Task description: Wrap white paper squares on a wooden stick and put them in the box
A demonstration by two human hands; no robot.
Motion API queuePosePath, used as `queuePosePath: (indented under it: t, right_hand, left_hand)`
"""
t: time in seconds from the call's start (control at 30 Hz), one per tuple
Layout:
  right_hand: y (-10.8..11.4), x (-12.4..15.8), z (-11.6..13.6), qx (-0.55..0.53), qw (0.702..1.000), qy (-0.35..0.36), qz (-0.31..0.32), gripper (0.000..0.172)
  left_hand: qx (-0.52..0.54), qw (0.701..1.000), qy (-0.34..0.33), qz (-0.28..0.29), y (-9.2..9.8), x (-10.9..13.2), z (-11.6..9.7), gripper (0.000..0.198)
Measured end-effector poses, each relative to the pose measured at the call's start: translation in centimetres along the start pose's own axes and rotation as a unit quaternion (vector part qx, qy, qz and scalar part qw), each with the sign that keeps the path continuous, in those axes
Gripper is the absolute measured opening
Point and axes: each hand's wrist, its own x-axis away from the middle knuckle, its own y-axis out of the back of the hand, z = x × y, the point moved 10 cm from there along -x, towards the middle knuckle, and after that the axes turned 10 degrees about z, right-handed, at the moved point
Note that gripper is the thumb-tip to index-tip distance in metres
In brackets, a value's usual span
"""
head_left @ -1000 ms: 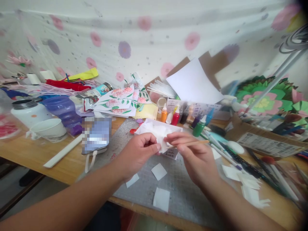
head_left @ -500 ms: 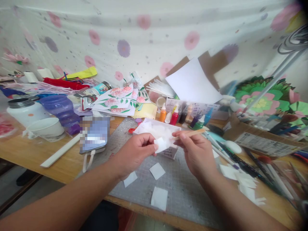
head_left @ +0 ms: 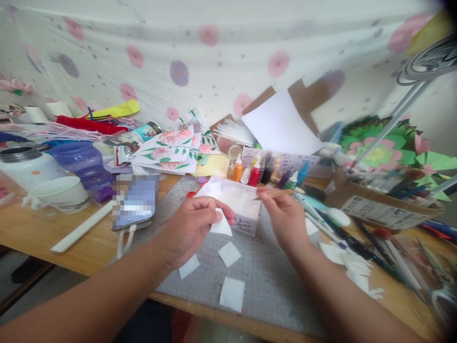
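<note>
My left hand (head_left: 194, 224) pinches a white paper square (head_left: 222, 226) between thumb and fingers, just in front of a small white box (head_left: 252, 226). Soft white filling (head_left: 233, 193), perhaps cotton, lies in the box. At the box's right side, my right hand (head_left: 285, 216) is closed around a thin tan wooden stick (head_left: 282, 193). A narrow tip shows past the fingers, toward the box. Three more white squares lie on the grey cutting mat: one in the middle (head_left: 229, 254), one near the front (head_left: 232, 294) and one by my left wrist (head_left: 189, 267).
Paint bottles (head_left: 254, 174) stand behind the box. A phone (head_left: 141, 202) with a white cable lies at left. Brushes and pens (head_left: 364, 243), white paper scraps (head_left: 357, 271) and scissors (head_left: 437, 281) lie at right, before a cardboard box (head_left: 374, 202) of tools.
My left hand has drawn the paper square back toward the left, away from the stick, and the square now tilts downward. My right hand stays beside the box. The view has shifted slightly.
</note>
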Motion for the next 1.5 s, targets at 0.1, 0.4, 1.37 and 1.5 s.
queuePosePath:
  t: [0.1,0.4,1.37,1.5]
  right_hand:
    - [0.3,-0.1,1.4,0.055,0.998,0.043,0.000,0.007]
    - [-1.5,2.7,7.2,-0.029,0.975,0.197,0.095,0.017]
    - [-2.9,3.8,8.4,-0.103,0.964,0.190,0.155,0.024]
    - [-3.0,3.8,9.1,-0.053,0.965,0.202,0.156,0.022]
  left_hand:
    - [0.003,1.000,-0.008,0.027,-0.5,-0.1,0.1,0.023]
    - [-0.029,0.998,-0.020,0.051,-1.0,0.2,-0.6,0.012]
    - [-0.160,0.980,0.029,0.115,-2.3,0.5,0.1,0.021]
    - [-0.207,0.972,0.012,0.108,-2.1,0.6,-0.3,0.018]
